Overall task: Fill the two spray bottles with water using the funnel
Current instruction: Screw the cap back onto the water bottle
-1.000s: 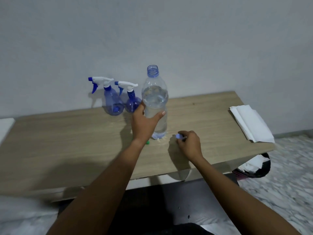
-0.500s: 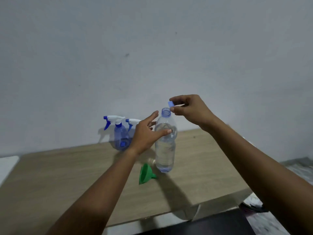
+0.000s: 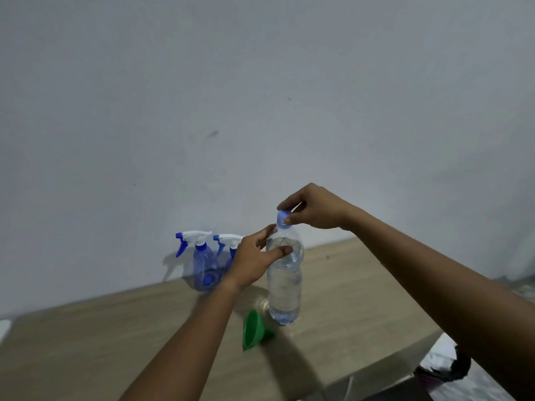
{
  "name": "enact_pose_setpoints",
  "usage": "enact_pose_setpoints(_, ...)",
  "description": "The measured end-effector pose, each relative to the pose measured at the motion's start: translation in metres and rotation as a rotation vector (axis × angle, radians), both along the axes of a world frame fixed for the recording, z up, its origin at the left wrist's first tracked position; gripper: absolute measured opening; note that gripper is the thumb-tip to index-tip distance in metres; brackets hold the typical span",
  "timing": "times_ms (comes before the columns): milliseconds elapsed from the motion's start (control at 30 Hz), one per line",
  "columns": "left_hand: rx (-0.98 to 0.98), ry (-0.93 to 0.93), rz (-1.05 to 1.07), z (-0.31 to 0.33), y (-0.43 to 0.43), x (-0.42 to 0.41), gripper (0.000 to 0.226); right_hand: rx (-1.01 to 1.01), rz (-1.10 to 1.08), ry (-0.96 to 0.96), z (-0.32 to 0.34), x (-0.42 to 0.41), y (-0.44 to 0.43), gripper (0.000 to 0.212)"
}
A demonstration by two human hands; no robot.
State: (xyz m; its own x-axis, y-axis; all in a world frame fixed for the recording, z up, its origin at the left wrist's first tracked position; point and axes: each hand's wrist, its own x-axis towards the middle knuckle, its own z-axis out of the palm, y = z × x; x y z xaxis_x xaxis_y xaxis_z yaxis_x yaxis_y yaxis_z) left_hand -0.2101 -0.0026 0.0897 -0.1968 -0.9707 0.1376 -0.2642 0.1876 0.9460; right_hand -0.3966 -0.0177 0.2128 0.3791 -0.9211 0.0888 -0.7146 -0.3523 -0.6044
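A clear water bottle (image 3: 284,287) stands upright on the wooden table (image 3: 86,342), mostly full. My left hand (image 3: 254,261) grips its upper body. My right hand (image 3: 311,208) pinches the blue cap (image 3: 282,219) right on the bottle's mouth. Two blue spray bottles with white and blue trigger heads stand by the wall: one (image 3: 202,263) in full view, the other (image 3: 230,250) partly hidden behind my left hand. A green funnel (image 3: 254,329) lies on its side just left of the water bottle's base.
The table's front right corner (image 3: 419,363) ends near a dark bag on the floor (image 3: 445,369). A plain pale wall (image 3: 260,111) rises directly behind the bottles.
My right hand picked the cap up from the table, raised it, and now sets it on the bottle's mouth. The view tilted upward; the left hand stayed on the bottle.
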Motion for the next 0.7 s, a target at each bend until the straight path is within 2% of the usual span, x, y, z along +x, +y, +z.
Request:
enact_pose_setpoints(200, 0.048, -0.015, -0.014, 0.001, -0.004, 0.000, 0.086, -0.023, 0.172, 0.350, 0.026, 0.008, -0.017, 0.032)
enact_pose_setpoints(333, 0.067, -0.017, -0.005, -0.001, -0.001, -0.003, 0.070, -0.079, 0.205, 0.479, 0.027, 0.013, -0.019, 0.021)
enact_pose_setpoints(433, 0.065, -0.036, 0.013, -0.002, 0.000, -0.003, 0.051, -0.197, 0.202, 0.573, 0.022, 0.016, -0.018, 0.040)
enact_pose_setpoints(533, 0.075, 0.022, 0.022, -0.005, 0.001, -0.001, 0.059, -0.300, 0.191, 0.610, 0.018, 0.015, -0.019, 0.056)
enact_pose_setpoints(600, 0.069, 0.047, 0.024, -0.005, 0.003, -0.003, 0.066, -0.269, 0.234, 0.590, 0.019, 0.010, -0.024, 0.060)
enact_pose_setpoints(700, 0.075, 0.045, 0.006, -0.003, 0.005, -0.007, 0.064, -0.100, 0.358, 0.508, 0.030, 0.003, -0.029, 0.042)
